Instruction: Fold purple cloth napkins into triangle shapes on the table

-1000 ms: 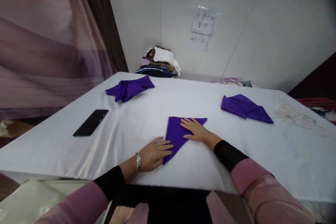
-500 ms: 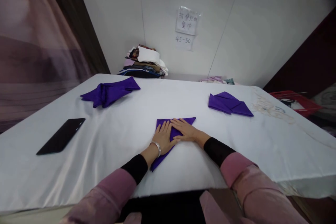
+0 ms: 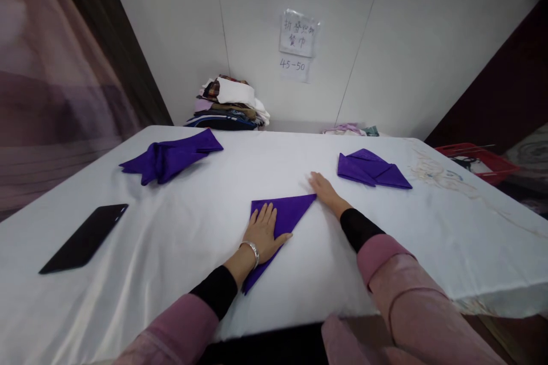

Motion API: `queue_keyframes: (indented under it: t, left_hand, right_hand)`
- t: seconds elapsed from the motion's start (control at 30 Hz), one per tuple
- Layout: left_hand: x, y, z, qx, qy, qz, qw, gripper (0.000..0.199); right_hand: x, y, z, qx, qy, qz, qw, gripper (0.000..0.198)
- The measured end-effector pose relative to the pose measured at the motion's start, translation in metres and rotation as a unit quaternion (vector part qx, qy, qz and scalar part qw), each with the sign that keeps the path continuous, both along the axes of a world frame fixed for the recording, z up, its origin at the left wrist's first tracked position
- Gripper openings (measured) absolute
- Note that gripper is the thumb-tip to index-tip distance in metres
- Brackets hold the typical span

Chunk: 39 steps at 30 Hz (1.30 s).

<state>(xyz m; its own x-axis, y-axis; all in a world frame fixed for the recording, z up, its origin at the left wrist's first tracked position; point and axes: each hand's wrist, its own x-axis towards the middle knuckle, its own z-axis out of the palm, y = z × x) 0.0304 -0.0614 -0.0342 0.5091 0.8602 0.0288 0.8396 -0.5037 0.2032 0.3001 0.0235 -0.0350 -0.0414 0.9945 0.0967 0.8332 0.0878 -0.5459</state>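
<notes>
A purple cloth napkin [image 3: 293,210], folded into a triangle, lies flat at the near middle of the table. My left hand [image 3: 262,234] rests palm down on its left part, fingers stretched and thumb spread toward the right. Just past the napkin's right corner is my right hand [image 3: 325,189], its fingers extended and slightly blurred, holding nothing. Whether its underside touches the corner I cannot tell. Farther back to the right sits another folded purple napkin [image 3: 372,169]. A third purple napkin [image 3: 171,157], folded into a pointed shape, is at the back left.
A white cloth covers the table [image 3: 192,251]. At the left lies a black tablet or phone [image 3: 83,238]. Against the wall is a pile of folded fabrics [image 3: 231,104]. A red basket [image 3: 492,166] stands past the right edge. Handwritten paper signs [image 3: 297,40] hang on the wall.
My right hand has left the middle of the napkin and moved right and away, beyond its right corner. My left hand stays flat on the napkin. The view has shifted slightly.
</notes>
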Motion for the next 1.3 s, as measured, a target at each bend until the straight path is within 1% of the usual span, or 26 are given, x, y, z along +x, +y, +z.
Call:
queue_keyframes:
  t: [0.03, 0.07, 0.1, 0.17, 0.23, 0.3, 0.43, 0.6, 0.87, 1.03, 1.13, 1.23, 1.3]
  left_hand:
    - [0.0, 0.0, 0.0, 0.0, -0.003, 0.0, 1.0, 0.086]
    - [-0.001, 0.0, -0.001, 0.001, -0.007, -0.001, 1.0, 0.086]
    - [-0.001, 0.0, -0.001, 0.002, -0.011, -0.002, 1.0, 0.086]
    - [-0.001, 0.001, -0.004, 0.007, -0.02, -0.003, 1.0, 0.085]
    - [-0.002, 0.002, -0.007, 0.014, -0.024, -0.002, 1.0, 0.084]
    - [-0.002, 0.002, -0.009, 0.022, -0.027, 0.0, 0.999, 0.084]
    - [-0.001, 0.002, -0.008, 0.021, -0.025, 0.005, 0.999, 0.085]
    - [-0.001, 0.0, -0.004, 0.015, -0.015, 0.011, 1.0, 0.085]
    - [0.0, -0.001, -0.004, 0.021, -0.01, 0.023, 0.999, 0.085]
    - [0.0, 0.0, -0.005, 0.02, -0.017, 0.021, 0.999, 0.085]
    - [0.001, -0.001, -0.002, 0.006, -0.011, 0.024, 1.0, 0.086]
    - [0.002, -0.003, 0.002, -0.011, 0.002, 0.027, 1.0, 0.088]
    - [0.003, -0.004, 0.005, -0.018, 0.007, 0.028, 0.999, 0.09]
  right_hand:
    - [0.008, -0.003, 0.0, 0.009, 0.029, -0.034, 0.999, 0.066]
    - [0.015, -0.007, 0.0, 0.019, 0.051, -0.05, 0.997, 0.065]
    - [0.02, -0.013, -0.001, 0.027, 0.069, -0.049, 0.996, 0.063]
    - [0.026, -0.025, -0.003, 0.035, 0.095, -0.015, 0.995, 0.054]
    - [0.027, -0.035, -0.007, 0.031, 0.088, 0.039, 0.995, 0.045]
    - [0.024, -0.04, -0.011, 0.026, 0.069, 0.068, 0.995, 0.039]
    - [0.017, -0.036, -0.014, 0.021, 0.043, 0.064, 0.997, 0.031]
    - [0.013, -0.029, -0.01, 0.001, 0.034, 0.06, 0.998, 0.022]
    - [0.011, -0.025, -0.011, 0.012, 0.035, 0.052, 0.998, 0.02]
    - [0.008, -0.02, -0.011, 0.023, 0.026, 0.032, 0.999, 0.019]
    - [0.005, -0.021, -0.009, 0.031, 0.026, 0.011, 0.999, 0.022]
    - [-0.007, -0.031, -0.006, 0.061, 0.025, -0.002, 0.998, 0.028]
    - [-0.021, -0.043, -0.002, 0.094, 0.017, 0.025, 0.995, 0.032]
